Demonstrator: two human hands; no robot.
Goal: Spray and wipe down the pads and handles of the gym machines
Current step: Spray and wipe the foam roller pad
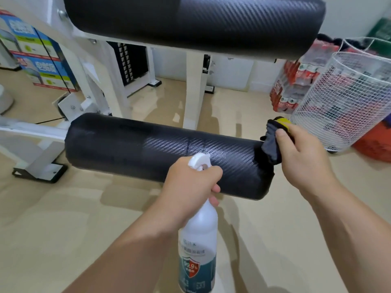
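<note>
While your left hand point(190, 182) curls round the neck of the spray bottle point(198, 240), one finger at the white trigger and the nozzle close to the lower pad point(137, 149), your right hand point(300, 157) pinches a dark cloth point(271, 144) against that pad's right end. The pad is a long black roll with a ribbed, shiny skin, lying across the white frame point(194, 87). Near the nozzle its surface looks speckled with fine droplets. An upper pad point(190, 17) sits above it on the same frame, and a wire basket point(349, 92) stands just beside your right hand.

You cannot see how full the bottle is, so expect some weight low down and keep your grip high at the neck. The pad's skin is probably slick once wet, with soft foam beneath that gives under pressure, so spread the cloth and press with a flat palm, not your fingertips. The cloth is limp and light, so bunch it to stop loose corners trailing. The roll may turn on its bar, so wipe along its length and steady it at the right end
</note>
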